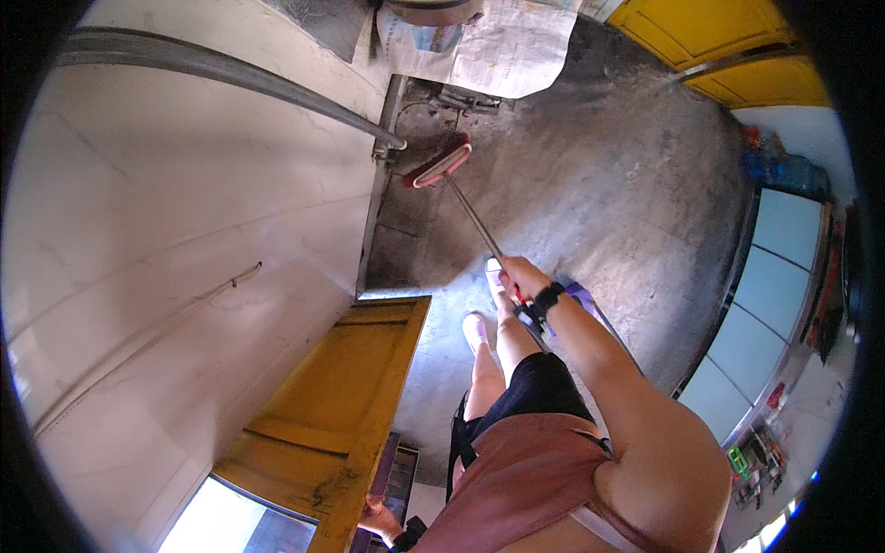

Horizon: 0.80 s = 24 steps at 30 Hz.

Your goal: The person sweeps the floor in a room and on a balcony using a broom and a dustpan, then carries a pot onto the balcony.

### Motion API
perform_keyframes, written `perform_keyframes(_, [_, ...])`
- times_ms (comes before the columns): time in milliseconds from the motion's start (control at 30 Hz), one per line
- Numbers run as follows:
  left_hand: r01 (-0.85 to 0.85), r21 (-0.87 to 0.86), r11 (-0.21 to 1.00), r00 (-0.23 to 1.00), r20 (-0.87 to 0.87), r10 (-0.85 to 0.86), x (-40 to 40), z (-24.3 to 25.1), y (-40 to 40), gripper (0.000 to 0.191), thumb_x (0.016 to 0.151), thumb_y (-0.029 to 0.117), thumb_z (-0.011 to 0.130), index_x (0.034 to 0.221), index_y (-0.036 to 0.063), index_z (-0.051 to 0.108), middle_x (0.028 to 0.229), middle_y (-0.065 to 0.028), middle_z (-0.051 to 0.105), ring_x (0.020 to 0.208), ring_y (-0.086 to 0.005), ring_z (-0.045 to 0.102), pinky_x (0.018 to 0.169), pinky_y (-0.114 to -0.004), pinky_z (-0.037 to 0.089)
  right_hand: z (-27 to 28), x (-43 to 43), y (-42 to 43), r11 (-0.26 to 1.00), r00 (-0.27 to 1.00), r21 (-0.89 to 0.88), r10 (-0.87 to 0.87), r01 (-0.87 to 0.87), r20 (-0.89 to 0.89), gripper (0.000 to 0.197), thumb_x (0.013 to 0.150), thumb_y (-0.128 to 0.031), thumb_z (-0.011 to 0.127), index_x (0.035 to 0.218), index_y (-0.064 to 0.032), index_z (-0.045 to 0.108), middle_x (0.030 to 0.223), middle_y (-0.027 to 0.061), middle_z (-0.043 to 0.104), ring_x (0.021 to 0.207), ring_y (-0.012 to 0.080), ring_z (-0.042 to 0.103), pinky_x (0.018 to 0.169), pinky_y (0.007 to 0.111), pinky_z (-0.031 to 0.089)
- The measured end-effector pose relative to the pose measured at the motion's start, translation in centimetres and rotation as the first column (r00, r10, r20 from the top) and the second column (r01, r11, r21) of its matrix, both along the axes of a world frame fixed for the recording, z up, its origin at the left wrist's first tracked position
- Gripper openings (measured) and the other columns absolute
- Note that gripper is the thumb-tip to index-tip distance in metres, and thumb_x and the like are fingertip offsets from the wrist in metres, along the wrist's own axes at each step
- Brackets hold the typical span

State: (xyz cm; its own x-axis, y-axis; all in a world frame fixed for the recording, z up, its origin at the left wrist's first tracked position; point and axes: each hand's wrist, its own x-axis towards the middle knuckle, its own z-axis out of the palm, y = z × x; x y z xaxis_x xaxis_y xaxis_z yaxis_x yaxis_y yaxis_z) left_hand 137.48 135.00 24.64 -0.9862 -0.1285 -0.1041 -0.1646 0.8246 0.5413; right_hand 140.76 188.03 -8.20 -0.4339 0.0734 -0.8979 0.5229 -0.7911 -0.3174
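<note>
My right hand (522,278) is closed around the metal handle of a broom (477,216). The broom's pink-and-white head (442,166), with dark red bristles, rests on the grey floor near the wall's base. Low in the picture, my left hand (377,517) grips the edge of a yellow wooden door (325,387) with a glass pane. Both wrists wear dark bands. Behind my right forearm a purple dustpan (579,296) is partly hidden. A thin dark pole runs along that forearm; I cannot tell whether it belongs to the dustpan.
A grey pipe (276,86) slants down the white wall (207,180) to the floor. Newspaper (511,52) hangs over a surface at the top. A cabinet with pale blue panels (767,290) stands right, near large blue water bottles (785,173). Yellow doors (698,31) are at upper right.
</note>
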Motion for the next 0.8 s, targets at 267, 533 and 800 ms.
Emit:
perform_keyframes(267, [0.025, -0.129, 0.991, 1.000, -0.006, -0.026, 1.3, -0.3, -2.6, 0.054, 0.088, 0.049, 0.061, 0.092, -0.0048, 0.056, 0.064, -0.0026, 0.058, 0.050, -0.0120, 0.053, 0.046, -0.029, 0.042, -4.7, -4.1, 2.6, 0.134, 0.583, 0.794, 0.752, -0.593, 0.308, 0.009, 0.073, -0.007, 0.056, 0.068, 0.0001, 0.059, 0.063, 0.0195, 0.061, 0.061, 0.0343, 0.064, 0.054, 0.048, 0.049])
perform_keyframes(533, [0.024, 0.008, 1.000, 0.988, -0.152, -0.022, -1.1, 1.2, 6.7, 0.054, 0.086, 0.049, 0.064, 0.088, -0.0045, 0.056, 0.068, -0.0051, 0.059, 0.052, -0.0134, 0.053, 0.046, -0.027, 0.043, -12.9, 7.7, 3.0, 0.322, 0.638, 0.621, 0.664, -0.715, 0.390, 0.014, 0.076, -0.007, 0.059, 0.087, -0.0006, 0.065, 0.076, 0.0206, 0.066, 0.075, 0.0343, 0.068, 0.063, 0.045, 0.054])
perform_keyframes(800, [0.151, -0.064, 0.986, 0.950, -0.267, -0.163, -0.8, -1.8, 0.9, 0.053, 0.087, 0.045, 0.064, 0.101, -0.0053, 0.054, 0.076, -0.0072, 0.062, 0.058, -0.0158, 0.055, 0.055, -0.030, 0.047, -4.2, 11.0, -0.9, 0.079, 0.551, 0.657, 0.625, -0.750, 0.553, 0.039, 0.094, -0.025, 0.039, 0.087, 0.0041, 0.064, 0.070, 0.0240, 0.064, 0.070, 0.0374, 0.066, 0.063, 0.049, 0.053])
